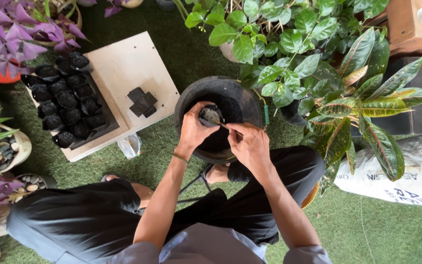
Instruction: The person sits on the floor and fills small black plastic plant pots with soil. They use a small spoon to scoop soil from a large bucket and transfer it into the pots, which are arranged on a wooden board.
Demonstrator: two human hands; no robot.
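A: Well, what is the left hand (195, 128) gripping?

B: It is closing its fingers around a small black nursery bag (211, 115), partly filled with soil, and is holding it just above the big black tub (187, 105) of dark soil.

A: And the right hand (251, 145)?

B: It is pinching a thin stick-like tool (224, 126) between thumb and fingers, and the tip is reaching into the mouth of the bag. I cannot tell exactly what kind of tool it is.

A: Where is the tub sitting?

B: On the green artificial turf (367, 230), between the person's knees, with leafy potted plants (289, 54) crowding in just behind it.

A: Anything to the left?

B: A pale board (123, 63) is lying there, carrying rows of filled black bags (67, 100) and a small stack of flat empty ones (141, 101). A white sack (406, 171) is lying off to the right.
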